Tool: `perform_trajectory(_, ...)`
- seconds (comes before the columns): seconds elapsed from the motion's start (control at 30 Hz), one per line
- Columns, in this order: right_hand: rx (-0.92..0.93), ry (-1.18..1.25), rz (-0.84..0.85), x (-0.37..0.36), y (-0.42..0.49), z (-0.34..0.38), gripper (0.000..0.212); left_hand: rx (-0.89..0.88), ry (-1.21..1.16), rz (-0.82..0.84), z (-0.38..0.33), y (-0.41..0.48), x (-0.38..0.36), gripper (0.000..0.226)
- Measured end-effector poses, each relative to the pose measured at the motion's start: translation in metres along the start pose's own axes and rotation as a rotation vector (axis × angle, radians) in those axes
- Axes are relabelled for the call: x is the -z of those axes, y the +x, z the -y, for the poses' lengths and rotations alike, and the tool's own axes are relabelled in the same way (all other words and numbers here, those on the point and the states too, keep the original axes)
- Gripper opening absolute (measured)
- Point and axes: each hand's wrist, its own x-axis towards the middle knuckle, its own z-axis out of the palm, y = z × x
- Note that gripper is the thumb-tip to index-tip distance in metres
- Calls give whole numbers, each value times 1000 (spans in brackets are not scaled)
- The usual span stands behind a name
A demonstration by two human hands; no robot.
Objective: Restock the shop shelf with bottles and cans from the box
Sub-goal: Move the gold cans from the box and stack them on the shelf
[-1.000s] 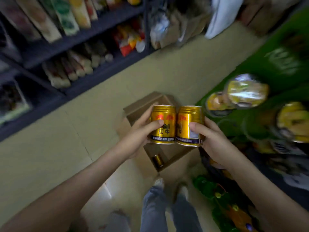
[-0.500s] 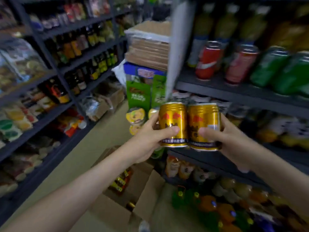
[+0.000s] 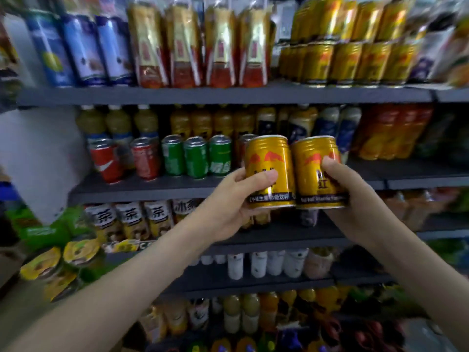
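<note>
Two short gold cans with red bull logos are held side by side in front of the dark shop shelf (image 3: 152, 189). My left hand (image 3: 228, 201) grips the left gold can (image 3: 269, 158), thumb across its front. My right hand (image 3: 355, 199) grips the right gold can (image 3: 311, 158), thumb on its label. Both cans are upright and touch each other. A stack of matching gold cans (image 3: 350, 62) fills the upper shelf at the right. The box is out of view.
Red cola cans (image 3: 106, 161) and green cans (image 3: 195, 157) stand on the middle shelf behind my hands. Blue cans (image 3: 83, 47) and red-gold bottles (image 3: 185, 47) line the top shelf. Tea bottles, white bottles and juice bottles fill the lower shelves. Green snack display (image 3: 58, 250) at left.
The view has swung up from the floor and box to face the shelf. Both hands have risen with the two gold cans, still held together.
</note>
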Motion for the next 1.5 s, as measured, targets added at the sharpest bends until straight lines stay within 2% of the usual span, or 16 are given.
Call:
perform_trajectory(0.07,51,-71,22,17,4,18,69,-36,29,40,-10,21,-18,39)
perform_trajectory(0.13,62,-128,10,34,13,35,81,-78,81,60,-20,43,-32,40)
perform_trajectory(0.27,119,-209,-85,64,40,73,55,-183,190,70,-45,90,-56,40)
perform_trajectory(0.4,210,-256,-99,91,72,120,54,-297,298,88,-87,130,-77,56)
perform_trajectory(0.53,345,-268,-93,111,103,165,49,-459,400,-10,-131,158,-91,67)
perform_trajectory(0.6,398,-277,-102,124,125,182,56,-516,409,-71,-146,173,-96,69)
perform_trajectory(0.67,417,-256,-110,137,149,195,60,-545,391,-105,-154,185,-99,67)
perform_trajectory(0.8,428,-317,-139,161,199,220,46,-561,339,-240,-153,212,-111,61)
perform_trajectory(0.93,466,-426,-89,171,242,233,51,-576,306,-380,-149,229,-124,64)
perform_trajectory(1.13,495,-631,-82,173,288,232,32,-592,265,-513,-147,246,-129,65)
perform_trajectory(1.27,486,-663,-51,173,304,226,42,-552,313,-505,-151,251,-123,65)
perform_trajectory(1.4,516,-753,-114,169,318,223,58,-546,327,-503,-153,260,-118,61)
perform_trajectory(1.5,498,-853,-116,169,322,223,81,-548,327,-504,-150,262,-118,66)
